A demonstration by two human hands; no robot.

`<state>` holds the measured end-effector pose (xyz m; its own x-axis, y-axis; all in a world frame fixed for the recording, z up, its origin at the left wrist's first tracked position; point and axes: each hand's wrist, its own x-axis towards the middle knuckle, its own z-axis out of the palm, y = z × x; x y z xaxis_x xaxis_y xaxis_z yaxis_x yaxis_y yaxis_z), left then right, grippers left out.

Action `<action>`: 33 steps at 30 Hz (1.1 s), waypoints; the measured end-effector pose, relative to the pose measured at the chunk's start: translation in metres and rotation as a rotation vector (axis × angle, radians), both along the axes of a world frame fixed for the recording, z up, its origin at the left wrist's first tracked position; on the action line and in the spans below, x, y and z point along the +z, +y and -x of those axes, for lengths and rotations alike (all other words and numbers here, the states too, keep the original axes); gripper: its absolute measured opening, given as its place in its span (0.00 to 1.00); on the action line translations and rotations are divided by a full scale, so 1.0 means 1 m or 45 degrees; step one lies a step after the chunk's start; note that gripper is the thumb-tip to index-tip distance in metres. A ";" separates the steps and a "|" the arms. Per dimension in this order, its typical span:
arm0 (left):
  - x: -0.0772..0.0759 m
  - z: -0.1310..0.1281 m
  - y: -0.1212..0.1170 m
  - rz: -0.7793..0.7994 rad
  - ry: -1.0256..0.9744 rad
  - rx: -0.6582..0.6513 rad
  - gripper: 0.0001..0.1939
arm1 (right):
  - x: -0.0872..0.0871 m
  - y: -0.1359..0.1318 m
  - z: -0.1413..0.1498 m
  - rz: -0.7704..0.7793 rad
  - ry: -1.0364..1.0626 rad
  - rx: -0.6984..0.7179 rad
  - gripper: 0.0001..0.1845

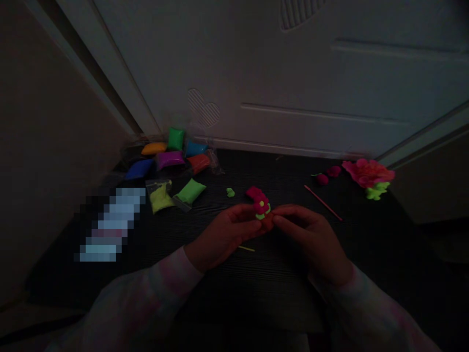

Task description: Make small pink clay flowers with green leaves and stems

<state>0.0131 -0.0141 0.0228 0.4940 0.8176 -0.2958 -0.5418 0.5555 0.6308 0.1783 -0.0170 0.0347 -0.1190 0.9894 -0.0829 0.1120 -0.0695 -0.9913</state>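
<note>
A small clay flower [261, 205] with deep pink petals, a yellow centre and light green leaves sits above the middle of the table. My left hand [229, 231] grips it from the left between thumb and fingers. An orange-red patch shows just under the flower; in this dim light I cannot tell whether it is clay or fingertips. From the right, my right hand [311, 234] pinches at the flower's lower right edge, thumb and forefinger together. Right behind the flower lies a dark pink piece [252, 191], partly covered by it. A light green lump [230, 192] rests nearby.
Several coloured clay packets, including a green one [190, 191] and a yellow one [160, 196], lie at left beside a bright pixelated patch [113, 225]. Rightward are a pink stick [323, 202], a dark pink ball [322, 180] and a large pink clay flower [368, 172]. A white panel [234, 58] stands behind.
</note>
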 end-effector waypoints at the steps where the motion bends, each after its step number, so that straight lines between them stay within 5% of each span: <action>1: 0.000 0.000 0.000 -0.001 0.002 -0.002 0.14 | 0.000 0.000 0.000 0.005 -0.001 0.003 0.06; 11: -0.002 -0.001 0.000 -0.070 0.020 -0.004 0.12 | 0.000 0.000 0.000 -0.110 -0.047 0.004 0.04; 15: 0.000 -0.002 0.000 -0.027 0.051 0.092 0.15 | 0.001 -0.006 0.002 -0.539 -0.352 -0.156 0.03; 20: -0.001 -0.002 -0.001 -0.089 0.092 0.116 0.14 | 0.000 -0.012 0.005 -0.943 -0.710 -0.109 0.06; 33: -0.004 -0.004 0.000 -0.153 0.127 0.149 0.15 | -0.004 -0.011 0.009 -1.023 -0.772 -0.107 0.04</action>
<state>0.0166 -0.0141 0.0193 0.3664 0.9002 -0.2353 -0.5295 0.4097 0.7428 0.1693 -0.0282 0.0303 -0.2057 0.7818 0.5886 0.6380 0.5632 -0.5251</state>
